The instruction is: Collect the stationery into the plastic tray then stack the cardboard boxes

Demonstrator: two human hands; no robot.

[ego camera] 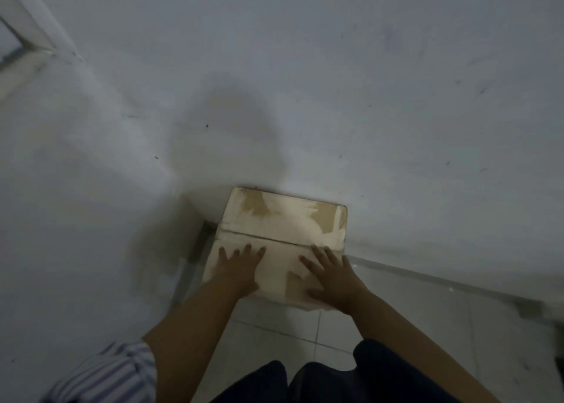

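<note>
A closed cardboard box [283,219], pale with torn brown patches on its top flaps, stands in a corner against the white wall. My left hand [239,265] lies flat on the near flap with its fingers spread. My right hand [331,273] also rests flat on the near flap, at its right side. Part of another brown box [200,241] shows just left of and below the top one, mostly hidden. No plastic tray or stationery is in view.
White walls [305,82] close in behind and to the left of the box. A pale tiled floor [412,311] runs to the right and toward me. My dark trousers [305,381] and a striped sleeve [122,369] fill the bottom edge.
</note>
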